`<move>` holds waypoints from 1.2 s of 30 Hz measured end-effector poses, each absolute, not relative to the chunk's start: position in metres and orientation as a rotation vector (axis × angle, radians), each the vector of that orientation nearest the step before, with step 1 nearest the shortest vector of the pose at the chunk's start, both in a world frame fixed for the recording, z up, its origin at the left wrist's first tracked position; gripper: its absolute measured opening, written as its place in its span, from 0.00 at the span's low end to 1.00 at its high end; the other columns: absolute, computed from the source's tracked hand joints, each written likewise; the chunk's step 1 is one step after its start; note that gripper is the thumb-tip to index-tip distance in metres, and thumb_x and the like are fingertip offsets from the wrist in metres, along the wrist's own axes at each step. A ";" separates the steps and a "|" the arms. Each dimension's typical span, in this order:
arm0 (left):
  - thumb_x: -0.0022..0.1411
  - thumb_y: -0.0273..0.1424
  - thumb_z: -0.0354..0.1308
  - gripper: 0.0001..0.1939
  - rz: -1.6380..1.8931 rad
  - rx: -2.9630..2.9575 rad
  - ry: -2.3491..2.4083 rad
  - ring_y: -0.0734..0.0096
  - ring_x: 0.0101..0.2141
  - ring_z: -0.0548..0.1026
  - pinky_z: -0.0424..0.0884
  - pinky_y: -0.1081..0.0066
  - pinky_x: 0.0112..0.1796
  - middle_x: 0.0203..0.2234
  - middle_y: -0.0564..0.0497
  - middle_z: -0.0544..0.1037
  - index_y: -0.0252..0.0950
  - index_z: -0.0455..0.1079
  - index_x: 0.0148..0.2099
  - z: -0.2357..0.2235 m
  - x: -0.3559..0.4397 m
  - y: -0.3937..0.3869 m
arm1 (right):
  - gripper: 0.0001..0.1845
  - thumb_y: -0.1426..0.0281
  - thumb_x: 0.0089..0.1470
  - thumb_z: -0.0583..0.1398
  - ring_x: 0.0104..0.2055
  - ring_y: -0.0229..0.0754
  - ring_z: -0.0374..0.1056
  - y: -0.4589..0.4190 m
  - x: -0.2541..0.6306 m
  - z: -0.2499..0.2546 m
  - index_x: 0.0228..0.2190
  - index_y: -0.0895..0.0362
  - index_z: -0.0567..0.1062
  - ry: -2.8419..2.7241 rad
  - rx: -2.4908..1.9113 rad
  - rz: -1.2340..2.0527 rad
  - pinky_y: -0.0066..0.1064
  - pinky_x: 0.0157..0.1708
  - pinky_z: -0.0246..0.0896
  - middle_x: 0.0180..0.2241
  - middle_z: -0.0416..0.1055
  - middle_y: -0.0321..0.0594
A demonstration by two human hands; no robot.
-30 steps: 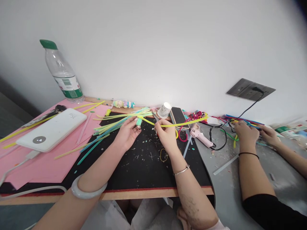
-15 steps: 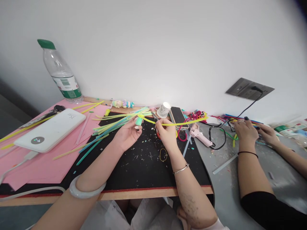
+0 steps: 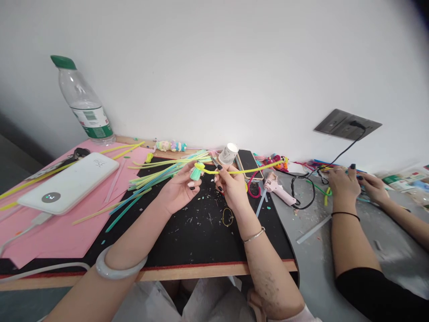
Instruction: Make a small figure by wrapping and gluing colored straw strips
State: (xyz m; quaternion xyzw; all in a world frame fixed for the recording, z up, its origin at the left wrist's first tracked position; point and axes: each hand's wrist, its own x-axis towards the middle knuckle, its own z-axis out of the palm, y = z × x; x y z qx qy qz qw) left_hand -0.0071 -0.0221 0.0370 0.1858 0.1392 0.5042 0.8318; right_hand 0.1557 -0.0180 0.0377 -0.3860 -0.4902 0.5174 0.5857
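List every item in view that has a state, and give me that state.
Left hand: closed on the green piece.
Right hand: closed on the yellow stem.
Yellow stem: bent near the green piece, longer end straighter.
Bottle: standing, green cap on.
Power bank: display lit, cable plugged in.
Phone: lying down, dark.
Glue gun: lying down.
Black cord: plugged into the wall socket.

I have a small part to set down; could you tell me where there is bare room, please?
Best: the front of the black mat, between the forearms and nearer than the thin loop, scraps aside. Smaller: the front of the pink paper, between power bank and mat. Crowded: the mat's back, with strips, paper cup and phone.
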 end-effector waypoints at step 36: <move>0.58 0.19 0.50 0.12 1.041 0.410 0.297 0.87 0.17 0.63 0.64 0.83 0.20 0.26 0.51 0.70 0.38 0.70 0.40 0.037 -0.007 -0.025 | 0.12 0.63 0.46 0.64 0.25 0.33 0.65 -0.022 0.157 0.045 0.32 0.57 0.74 -0.965 -0.599 1.698 0.24 0.24 0.66 0.26 0.71 0.36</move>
